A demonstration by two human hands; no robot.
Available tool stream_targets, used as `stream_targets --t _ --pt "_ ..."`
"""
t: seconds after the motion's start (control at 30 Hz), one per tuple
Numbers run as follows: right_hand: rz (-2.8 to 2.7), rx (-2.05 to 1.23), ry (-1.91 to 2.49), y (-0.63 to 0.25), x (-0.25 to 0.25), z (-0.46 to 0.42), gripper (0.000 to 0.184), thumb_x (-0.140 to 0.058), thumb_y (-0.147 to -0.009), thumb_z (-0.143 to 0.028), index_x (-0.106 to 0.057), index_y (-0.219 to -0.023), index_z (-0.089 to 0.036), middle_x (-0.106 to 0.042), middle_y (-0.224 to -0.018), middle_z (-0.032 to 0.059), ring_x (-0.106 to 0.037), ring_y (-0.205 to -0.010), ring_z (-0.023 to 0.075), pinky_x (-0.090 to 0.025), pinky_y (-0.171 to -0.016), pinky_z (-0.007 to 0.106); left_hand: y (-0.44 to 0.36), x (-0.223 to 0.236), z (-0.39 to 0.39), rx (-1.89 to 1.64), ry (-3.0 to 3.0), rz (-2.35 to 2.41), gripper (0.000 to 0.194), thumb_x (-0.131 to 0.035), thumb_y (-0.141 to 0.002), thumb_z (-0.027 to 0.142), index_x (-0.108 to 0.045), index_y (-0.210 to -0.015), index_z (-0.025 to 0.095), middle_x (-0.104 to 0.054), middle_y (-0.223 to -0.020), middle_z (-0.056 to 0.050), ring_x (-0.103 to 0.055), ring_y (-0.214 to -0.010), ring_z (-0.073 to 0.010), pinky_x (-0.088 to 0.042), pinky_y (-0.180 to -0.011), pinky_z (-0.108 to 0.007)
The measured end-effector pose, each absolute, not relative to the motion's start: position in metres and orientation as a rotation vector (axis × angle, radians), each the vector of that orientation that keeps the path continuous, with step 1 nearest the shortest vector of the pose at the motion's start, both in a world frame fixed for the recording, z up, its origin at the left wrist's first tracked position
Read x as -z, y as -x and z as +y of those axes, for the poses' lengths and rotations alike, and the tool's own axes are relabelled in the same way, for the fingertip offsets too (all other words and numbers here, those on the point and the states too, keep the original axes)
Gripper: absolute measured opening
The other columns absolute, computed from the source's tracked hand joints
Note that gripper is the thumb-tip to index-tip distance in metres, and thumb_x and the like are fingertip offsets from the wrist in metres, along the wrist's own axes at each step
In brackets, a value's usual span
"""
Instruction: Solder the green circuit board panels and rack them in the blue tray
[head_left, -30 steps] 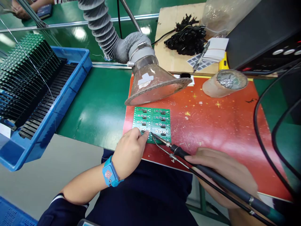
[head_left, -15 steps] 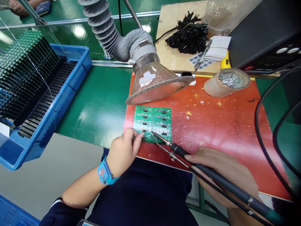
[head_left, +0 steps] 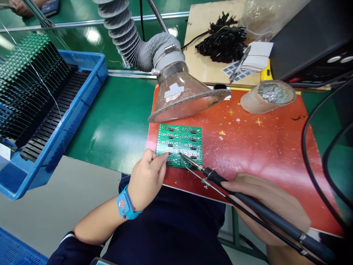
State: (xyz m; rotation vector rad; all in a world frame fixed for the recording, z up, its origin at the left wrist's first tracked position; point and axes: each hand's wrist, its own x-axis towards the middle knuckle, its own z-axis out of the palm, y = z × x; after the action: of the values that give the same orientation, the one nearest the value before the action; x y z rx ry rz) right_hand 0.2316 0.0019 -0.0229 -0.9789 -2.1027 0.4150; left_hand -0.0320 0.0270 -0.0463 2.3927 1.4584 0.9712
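Observation:
A green circuit board (head_left: 179, 138) with rows of small black parts lies flat on the red mat. My left hand (head_left: 149, 178), in a blue wrist strap (head_left: 126, 204), is at the board's lower left edge. Its thumb and forefinger pinch a thin silvery wire (head_left: 173, 153) that reaches toward the iron's tip; the fingers hide most of it. My right hand (head_left: 267, 202) is wrapped around a black soldering iron (head_left: 215, 177) with a thin metal guide tube clamped along it. The iron's tip is at the middle of the board's lower part; whether it touches, I cannot tell.
A fume extractor hood (head_left: 182, 97) overhangs the board's far side. On the left, a blue tray (head_left: 91, 81) holds upright circuit boards (head_left: 30, 70). A cup (head_left: 264, 97), black cables (head_left: 220, 38) and a dark equipment box (head_left: 311, 44) stand right. Another person's hand shows top left.
My left hand has turned slightly, its thumb and forefinger now pointing more toward the iron's tip. The right hand and iron have shifted slightly right in the picture; the view has moved a little.

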Motion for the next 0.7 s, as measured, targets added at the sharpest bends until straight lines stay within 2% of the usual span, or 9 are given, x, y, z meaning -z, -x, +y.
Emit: stream_targets --t 0.17,0.37,0.53,0.7 --pt "-2.128 -0.398 0.977 -0.233 0.023 0.000 0.019 -0.050 -0.096 -0.005 -0.058 -0.108 -0.017 -0.061 -0.075 0.0030 -0.061 -0.064 0.0112 -0.050 -0.058 0.021 0.032 0.046 0.026 -0.948 -2.417 1.467 0.022 -0.055 -0.099 0.008 -0.072 -0.113 0.005 -0.046 -0.081 -0.003 -0.049 -0.063 -0.0127 -0.045 -0.054 -0.025" --pt "-2.124 -0.355 1.012 -0.234 0.023 -0.003 0.014 -0.049 -0.101 -0.012 -0.060 -0.107 -0.018 -0.062 -0.075 0.0034 -0.062 -0.064 0.0118 -0.051 -0.058 0.023 0.033 0.042 0.024 -0.948 -2.390 1.463 0.020 -0.056 -0.099 0.010 -0.072 -0.111 0.005 -0.048 -0.080 -0.003 -0.052 -0.063 -0.0125 -0.047 -0.055 -0.025" --pt "-2.089 -0.398 0.997 -0.233 0.030 0.001 0.015 -0.052 -0.098 -0.009 -0.060 -0.108 -0.017 -0.061 -0.076 0.0028 -0.061 -0.066 0.0106 -0.050 -0.059 0.021 0.035 0.037 0.025 -0.998 -2.337 1.488 0.009 -0.063 -0.099 0.016 -0.068 -0.094 0.010 -0.063 -0.078 -0.002 -0.058 -0.058 -0.0109 -0.047 -0.055 -0.024" --pt "-2.088 -0.384 1.020 -0.233 0.031 -0.001 0.018 -0.051 -0.098 -0.008 -0.060 -0.110 -0.017 -0.060 -0.078 0.0028 -0.061 -0.070 0.0102 -0.051 -0.064 0.021 0.040 0.035 0.027 -1.008 -2.249 1.509 0.006 -0.066 -0.098 0.017 -0.065 -0.094 0.013 -0.070 -0.081 0.001 -0.061 -0.059 -0.0080 -0.046 -0.056 -0.021"
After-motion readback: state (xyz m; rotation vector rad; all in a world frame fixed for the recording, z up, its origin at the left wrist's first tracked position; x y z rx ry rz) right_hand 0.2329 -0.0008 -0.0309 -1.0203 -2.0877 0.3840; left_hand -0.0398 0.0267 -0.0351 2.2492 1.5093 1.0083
